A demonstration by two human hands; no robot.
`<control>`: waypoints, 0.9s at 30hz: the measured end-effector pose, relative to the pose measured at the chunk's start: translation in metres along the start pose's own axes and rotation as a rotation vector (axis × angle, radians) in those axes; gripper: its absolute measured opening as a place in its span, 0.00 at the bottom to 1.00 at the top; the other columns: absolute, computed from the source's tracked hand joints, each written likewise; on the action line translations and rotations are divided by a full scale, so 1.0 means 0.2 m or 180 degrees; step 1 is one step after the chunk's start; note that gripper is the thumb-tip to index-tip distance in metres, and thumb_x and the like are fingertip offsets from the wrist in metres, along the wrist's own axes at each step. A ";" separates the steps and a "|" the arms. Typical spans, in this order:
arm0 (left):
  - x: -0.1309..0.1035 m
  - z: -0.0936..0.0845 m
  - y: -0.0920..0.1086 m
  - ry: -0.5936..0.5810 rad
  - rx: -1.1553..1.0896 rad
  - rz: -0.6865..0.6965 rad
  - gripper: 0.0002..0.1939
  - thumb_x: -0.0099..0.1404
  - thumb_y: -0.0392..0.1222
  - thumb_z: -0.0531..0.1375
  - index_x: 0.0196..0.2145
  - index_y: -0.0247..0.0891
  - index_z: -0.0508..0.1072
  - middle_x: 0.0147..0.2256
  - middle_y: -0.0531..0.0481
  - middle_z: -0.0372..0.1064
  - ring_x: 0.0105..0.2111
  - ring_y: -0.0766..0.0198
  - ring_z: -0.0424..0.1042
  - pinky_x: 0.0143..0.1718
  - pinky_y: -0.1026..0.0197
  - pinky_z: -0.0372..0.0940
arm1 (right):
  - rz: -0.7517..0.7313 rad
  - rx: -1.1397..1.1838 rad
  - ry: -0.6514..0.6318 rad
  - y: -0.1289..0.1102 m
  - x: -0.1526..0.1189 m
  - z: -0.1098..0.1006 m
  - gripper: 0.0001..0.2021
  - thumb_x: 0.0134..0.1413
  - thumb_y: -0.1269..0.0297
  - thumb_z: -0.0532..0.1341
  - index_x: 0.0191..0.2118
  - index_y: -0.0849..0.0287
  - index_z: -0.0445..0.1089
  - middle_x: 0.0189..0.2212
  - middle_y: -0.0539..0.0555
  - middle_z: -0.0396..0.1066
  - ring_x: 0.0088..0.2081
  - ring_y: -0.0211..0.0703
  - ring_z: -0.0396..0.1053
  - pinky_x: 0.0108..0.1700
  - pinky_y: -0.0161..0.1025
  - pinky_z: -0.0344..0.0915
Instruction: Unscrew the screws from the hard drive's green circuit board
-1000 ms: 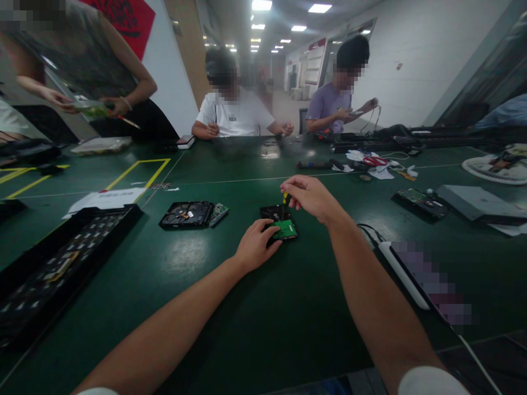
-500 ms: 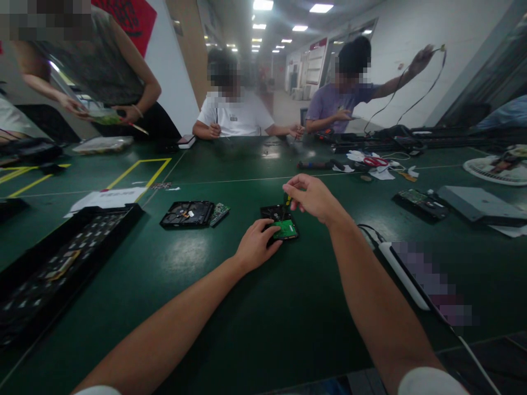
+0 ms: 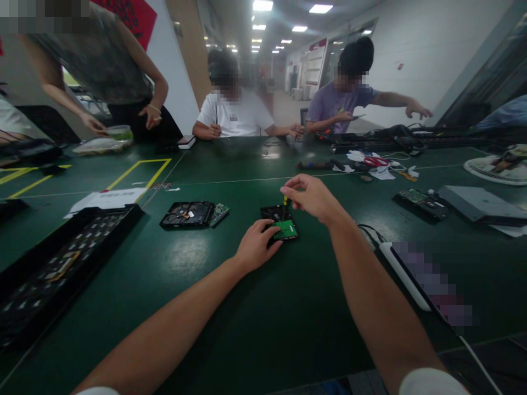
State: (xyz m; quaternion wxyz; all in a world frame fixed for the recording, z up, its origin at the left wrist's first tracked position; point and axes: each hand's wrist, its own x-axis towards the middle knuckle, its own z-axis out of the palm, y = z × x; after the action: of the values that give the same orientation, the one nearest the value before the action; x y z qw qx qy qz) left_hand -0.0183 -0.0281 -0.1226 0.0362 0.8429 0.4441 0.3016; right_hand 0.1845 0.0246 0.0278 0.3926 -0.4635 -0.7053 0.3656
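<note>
A small black hard drive (image 3: 291,218) with a green circuit board lies flat on the green table in front of me. My left hand (image 3: 257,244) grips its near left side, fingers over the board and thumb at the near edge. Above the drive, my right hand (image 3: 308,196) pinches a small yellow and black screwdriver (image 3: 285,202) by its handle. The screwdriver stands nearly upright, pointing down at the board; whether its tip sits in a screw is too small to tell. To the left are another black hard drive (image 3: 187,214) and a loose circuit board (image 3: 219,214).
A long black tray (image 3: 102,230) lies at left. On the right are a tablet-like device (image 3: 411,280) with a cable, another drive (image 3: 420,203) and a grey box (image 3: 480,204). Red scissors (image 3: 375,161) lie farther back. Several people work across the table (image 3: 230,164).
More of the screwdriver's yellow handle shows below my right fingers; my left hand stays put. Across the table, one person's raised arm has lowered, and the person at left has lowered a container.
</note>
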 end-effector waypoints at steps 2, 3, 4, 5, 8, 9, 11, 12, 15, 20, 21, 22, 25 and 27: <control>0.00 0.00 0.00 0.0009 -0.0006 0.0014 0.20 0.71 0.47 0.65 0.58 0.41 0.75 0.59 0.38 0.67 0.60 0.45 0.69 0.60 0.40 0.70 | 0.0090 0.0056 -0.0005 0.00 0.00 0.00 0.09 0.61 0.60 0.69 0.38 0.59 0.72 0.30 0.52 0.77 0.22 0.33 0.69 0.21 0.31 0.64; 0.00 0.00 0.00 0.0021 -0.0008 0.0014 0.20 0.71 0.47 0.65 0.58 0.41 0.75 0.59 0.38 0.67 0.60 0.45 0.69 0.60 0.40 0.70 | 0.0103 0.0078 -0.0016 -0.01 0.00 0.01 0.09 0.61 0.61 0.69 0.37 0.59 0.71 0.29 0.52 0.76 0.22 0.34 0.69 0.21 0.31 0.64; 0.00 0.00 0.00 0.0025 -0.0006 0.0017 0.20 0.71 0.47 0.64 0.58 0.41 0.75 0.59 0.38 0.68 0.60 0.45 0.69 0.60 0.40 0.70 | 0.0099 0.0100 -0.0034 -0.01 0.00 0.01 0.08 0.62 0.61 0.69 0.37 0.59 0.71 0.28 0.52 0.76 0.22 0.34 0.70 0.20 0.30 0.64; 0.00 0.00 0.00 0.0025 -0.0004 0.0019 0.20 0.71 0.47 0.64 0.58 0.41 0.75 0.59 0.38 0.68 0.60 0.45 0.69 0.60 0.40 0.70 | 0.0088 0.0125 -0.0058 -0.01 0.00 0.01 0.08 0.63 0.62 0.68 0.38 0.59 0.71 0.29 0.52 0.76 0.22 0.34 0.70 0.19 0.30 0.63; 0.00 0.00 0.00 0.0027 -0.0007 0.0015 0.20 0.71 0.47 0.65 0.58 0.41 0.75 0.59 0.38 0.68 0.59 0.44 0.69 0.60 0.39 0.70 | 0.0050 0.0208 -0.0156 -0.02 -0.01 0.01 0.04 0.67 0.65 0.63 0.39 0.59 0.72 0.35 0.53 0.76 0.22 0.33 0.72 0.18 0.29 0.62; 0.00 0.00 0.01 0.0031 -0.0008 0.0011 0.20 0.71 0.47 0.65 0.58 0.42 0.75 0.59 0.38 0.68 0.59 0.44 0.69 0.60 0.39 0.70 | 0.0037 0.0245 -0.0205 -0.02 -0.01 0.02 0.04 0.68 0.67 0.61 0.40 0.59 0.72 0.37 0.54 0.77 0.23 0.33 0.73 0.19 0.29 0.63; 0.00 0.00 0.01 0.0036 -0.0007 0.0011 0.20 0.71 0.47 0.64 0.58 0.41 0.75 0.59 0.37 0.68 0.59 0.44 0.69 0.60 0.40 0.70 | 0.0028 0.0320 -0.0285 -0.02 -0.01 0.02 0.06 0.69 0.68 0.58 0.42 0.59 0.73 0.41 0.54 0.77 0.25 0.33 0.74 0.22 0.30 0.66; 0.00 0.00 0.01 0.0035 -0.0002 0.0016 0.20 0.71 0.47 0.64 0.58 0.41 0.75 0.59 0.37 0.68 0.59 0.45 0.69 0.60 0.40 0.70 | 0.0030 0.0338 -0.0301 -0.01 0.00 0.02 0.07 0.69 0.68 0.58 0.43 0.58 0.74 0.42 0.54 0.77 0.26 0.33 0.74 0.23 0.30 0.66; 0.00 0.00 0.00 0.0033 0.0013 0.0014 0.20 0.71 0.48 0.64 0.58 0.40 0.75 0.59 0.37 0.68 0.59 0.45 0.69 0.60 0.40 0.69 | -0.0013 0.0230 -0.0244 0.00 0.01 0.02 0.07 0.69 0.63 0.59 0.42 0.58 0.75 0.43 0.54 0.79 0.25 0.32 0.70 0.25 0.30 0.65; 0.00 0.00 -0.01 0.0014 0.0030 0.0017 0.20 0.71 0.48 0.64 0.58 0.40 0.75 0.59 0.37 0.68 0.60 0.45 0.69 0.60 0.40 0.69 | -0.0120 0.0012 -0.0106 0.04 0.02 0.03 0.10 0.67 0.56 0.63 0.41 0.58 0.74 0.40 0.55 0.80 0.26 0.34 0.66 0.28 0.32 0.64; 0.00 0.00 -0.01 0.0012 0.0026 0.0019 0.20 0.71 0.48 0.64 0.58 0.40 0.75 0.59 0.37 0.68 0.60 0.45 0.69 0.60 0.40 0.69 | -0.0065 0.0000 -0.0066 0.04 0.02 0.03 0.10 0.66 0.56 0.63 0.42 0.58 0.73 0.40 0.55 0.80 0.26 0.34 0.66 0.28 0.33 0.65; 0.00 0.00 -0.01 0.0015 0.0017 0.0021 0.20 0.71 0.48 0.64 0.58 0.40 0.75 0.59 0.37 0.68 0.60 0.45 0.69 0.60 0.40 0.70 | 0.0009 -0.0020 -0.0011 0.03 0.02 0.03 0.10 0.64 0.56 0.65 0.42 0.58 0.72 0.39 0.54 0.80 0.26 0.35 0.67 0.27 0.33 0.65; 0.00 -0.01 0.00 0.0016 -0.0010 0.0020 0.21 0.71 0.47 0.64 0.58 0.40 0.75 0.59 0.37 0.68 0.59 0.45 0.69 0.60 0.40 0.70 | 0.0175 -0.0109 0.0108 0.01 0.00 0.03 0.11 0.62 0.56 0.67 0.40 0.57 0.70 0.35 0.53 0.77 0.23 0.34 0.68 0.24 0.33 0.63; 0.00 -0.02 0.01 0.0017 -0.0014 0.0004 0.21 0.71 0.47 0.64 0.58 0.40 0.75 0.59 0.37 0.68 0.59 0.45 0.69 0.60 0.40 0.70 | 0.0155 -0.0092 0.0061 -0.01 0.00 0.02 0.11 0.62 0.56 0.67 0.39 0.57 0.69 0.33 0.52 0.76 0.22 0.33 0.68 0.22 0.32 0.62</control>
State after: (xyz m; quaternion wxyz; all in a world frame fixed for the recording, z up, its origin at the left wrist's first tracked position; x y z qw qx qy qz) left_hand -0.0193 -0.0299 -0.1192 0.0368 0.8423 0.4431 0.3048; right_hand 0.1804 0.0232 0.0274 0.3835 -0.4896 -0.6952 0.3604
